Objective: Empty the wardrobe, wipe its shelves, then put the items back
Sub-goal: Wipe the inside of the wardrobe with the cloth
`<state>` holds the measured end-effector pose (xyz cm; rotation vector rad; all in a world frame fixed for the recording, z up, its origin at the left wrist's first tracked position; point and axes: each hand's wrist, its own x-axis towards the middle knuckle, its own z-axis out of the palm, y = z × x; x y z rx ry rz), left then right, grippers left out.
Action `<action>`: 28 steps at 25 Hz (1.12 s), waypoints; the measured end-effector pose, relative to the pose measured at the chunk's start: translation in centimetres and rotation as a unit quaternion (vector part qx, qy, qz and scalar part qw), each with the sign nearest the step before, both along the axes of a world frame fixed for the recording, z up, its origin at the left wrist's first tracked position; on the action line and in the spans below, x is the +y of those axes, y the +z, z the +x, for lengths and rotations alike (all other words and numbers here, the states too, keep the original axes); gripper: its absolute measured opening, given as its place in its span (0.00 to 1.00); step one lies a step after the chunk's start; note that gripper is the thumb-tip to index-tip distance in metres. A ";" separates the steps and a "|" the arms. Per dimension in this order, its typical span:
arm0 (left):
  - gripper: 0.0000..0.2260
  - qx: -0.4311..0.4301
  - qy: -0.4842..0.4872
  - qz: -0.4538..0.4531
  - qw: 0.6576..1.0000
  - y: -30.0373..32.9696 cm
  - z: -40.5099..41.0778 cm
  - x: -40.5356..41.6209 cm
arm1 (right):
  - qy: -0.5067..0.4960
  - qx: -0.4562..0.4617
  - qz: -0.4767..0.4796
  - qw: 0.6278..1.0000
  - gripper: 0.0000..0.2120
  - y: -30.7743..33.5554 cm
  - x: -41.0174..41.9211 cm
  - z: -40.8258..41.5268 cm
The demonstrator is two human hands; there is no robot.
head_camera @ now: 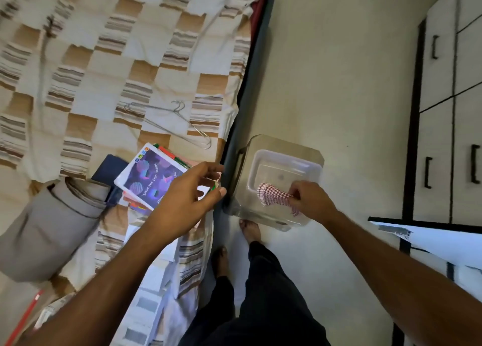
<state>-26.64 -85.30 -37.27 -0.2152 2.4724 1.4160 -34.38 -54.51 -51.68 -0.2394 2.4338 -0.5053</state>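
Observation:
My right hand (pixel 310 202) pinches a red-and-white checked cloth (pixel 271 195) over a clear plastic storage box (pixel 273 163) that stands on the floor beside the bed. My left hand (pixel 190 191) hovers with spread, relaxed fingers over a stack of books and papers (pixel 148 178) on the bed's edge, the top one with a purple cover. It holds nothing. The wardrobe (pixel 448 110), white with black trim and handles, stands at the right, and one open door (pixel 430 237) juts out at the lower right.
Wire hangers (pixel 167 121) lie on the checked bedspread (pixel 104 58). Folded grey fabric (pixel 49 223) sits on the bed at the left, with a dark blue item (pixel 109 168) next to the books. My bare feet (pixel 249 230) stand on the pale floor between bed and wardrobe.

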 end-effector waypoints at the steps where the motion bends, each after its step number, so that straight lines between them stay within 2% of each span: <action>1: 0.16 0.010 -0.009 0.002 1.000 0.5 0.5 0.0 | -0.048 -0.013 -0.026 0.998 0.07 2.2 0.2 0.4; 3: 0.16 0.031 -0.029 0.016 0.999 1.3 1.4 0.4 | -0.169 -0.048 -0.094 0.980 0.06 7.2 0.5 1.5; 4: 0.16 0.048 -0.055 0.022 0.997 1.9 1.9 1.0 | -0.245 -0.073 -0.147 0.956 0.06 10.0 0.6 2.6; 6: 0.17 0.090 -0.131 0.029 0.987 3.2 2.8 3.1 | -0.364 -0.118 -0.254 0.888 0.07 15.6 0.8 4.9; 9: 0.27 0.168 -0.243 0.024 0.955 5.1 3.7 7.8 | -0.447 -0.141 -0.402 0.787 0.04 22.2 1.8 9.0; 11: 0.29 0.226 -0.280 0.008 0.933 6.5 4.2 11.2 | -0.484 -0.121 -0.467 0.730 0.05 25.6 3.3 12.0; 14: 0.16 0.293 -0.308 0.066 0.903 8.8 4.1 16.1 | -0.521 -0.083 -0.517 0.674 0.13 29.5 6.9 16.2; 16: 0.09 0.271 -0.323 0.140 0.896 10.6 3.7 20.0 | -0.543 -0.044 -0.532 0.649 0.13 31.5 10.5 19.2; 19: 0.05 0.180 -0.353 0.241 0.886 14.9 3.3 27.0 | -0.575 0.014 -0.529 0.624 0.15 32.8 16.4 23.5; 20: 0.04 0.185 -0.374 0.249 0.874 16.4 3.1 29.7 | -0.586 0.030 -0.524 0.618 0.17 33.1 18.3 24.9; 22: 0.02 0.212 -0.429 0.252 0.841 19.8 3.7 36.0 | -0.608 0.085 -0.493 0.616 0.14 33.8 22.3 27.9; 24: 0.02 0.243 -0.475 0.240 0.811 22.9 4.4 42.1 | -0.621 0.185 -0.417 0.637 0.20 34.9 26.1 30.6; 26: 0.04 0.282 -0.522 0.200 0.780 25.9 5.5 48.5 | -0.579 0.287 -0.376 0.664 0.28 36.6 30.5 33.4; 28: 0.06 0.309 -0.557 0.160 0.754 28.4 6.6 53.7 | -0.512 0.310 -0.366 0.713 0.29 38.5 34.0 35.2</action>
